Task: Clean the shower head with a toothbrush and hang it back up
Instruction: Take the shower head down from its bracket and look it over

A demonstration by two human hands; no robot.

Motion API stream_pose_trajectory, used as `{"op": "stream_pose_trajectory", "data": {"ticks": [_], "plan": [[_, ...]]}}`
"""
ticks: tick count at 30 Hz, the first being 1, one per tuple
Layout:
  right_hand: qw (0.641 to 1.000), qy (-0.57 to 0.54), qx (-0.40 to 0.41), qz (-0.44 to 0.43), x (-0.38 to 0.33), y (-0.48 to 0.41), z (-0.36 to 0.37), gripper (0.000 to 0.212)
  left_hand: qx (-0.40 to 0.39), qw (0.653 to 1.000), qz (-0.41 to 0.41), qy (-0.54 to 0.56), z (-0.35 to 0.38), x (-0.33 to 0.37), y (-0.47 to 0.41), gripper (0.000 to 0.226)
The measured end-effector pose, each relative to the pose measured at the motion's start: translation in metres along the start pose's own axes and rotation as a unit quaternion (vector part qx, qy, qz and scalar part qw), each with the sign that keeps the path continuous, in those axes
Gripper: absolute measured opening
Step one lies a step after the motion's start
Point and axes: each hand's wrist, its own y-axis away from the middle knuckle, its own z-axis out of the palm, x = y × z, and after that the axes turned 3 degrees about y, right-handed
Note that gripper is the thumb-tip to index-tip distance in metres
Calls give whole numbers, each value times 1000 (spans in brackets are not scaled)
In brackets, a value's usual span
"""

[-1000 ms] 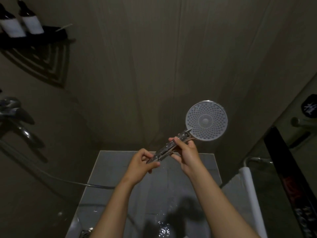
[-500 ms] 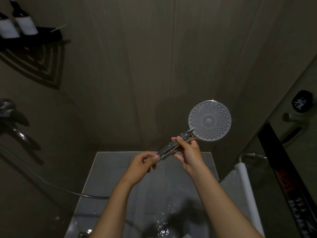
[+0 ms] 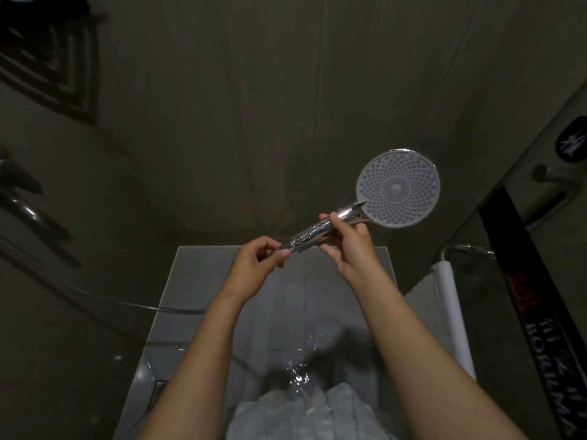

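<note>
- Both hands have kept their hold since the earlier frames, but the view has dipped: the wall shelf [image 3: 47, 58] up and to the left of the left hand has slid almost out of sight, and a pale cloth now shows below the forearms.
- Right hand [image 3: 349, 249] grips the shower head [image 3: 398, 188] by its chrome handle [image 3: 313, 233], fingers wrapped round the upper part just below the neck. The round spray face stands above and to the right of that hand, turned towards the person, probably so the nozzles can be looked over and reached.
- Left hand [image 3: 254, 268] pinches the hose [image 3: 152, 308] between thumb and forefinger, right where it joins the butt of the handle, the other fingers curled in. A second ago it sat a little further up, on the handle's end.
- That pinch likely steadies or turns the joint, while the hose trails away to the left of the left hand, down along the wall.
- No toothbrush shows in either hand or nearby, so the scrubbing seems not yet in hand.
- Wet floor tiles [image 3: 197, 281] glisten below the hands; a towel [image 3: 444, 300] hangs to the right of the right forearm.
</note>
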Motion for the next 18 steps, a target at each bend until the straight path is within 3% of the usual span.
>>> {"op": "stream_pose_trajectory", "data": {"ticks": [2,7,14,18], "plan": [[1000,-3,0,1,1,-1,0,13,-8,1000,-10,-12,1,-1,0,8],[1000,-11,2,12,2,-3,2,12,-21,998,-36,-45,0,-3,-2,28],[1000,4,7,7,2,-5,2,12,-26,998,-58,9,0,-5,-5,15],[1000,-1,8,8,3,-6,0,11,-16,999,-45,7,-1,-6,-5,21]]}}
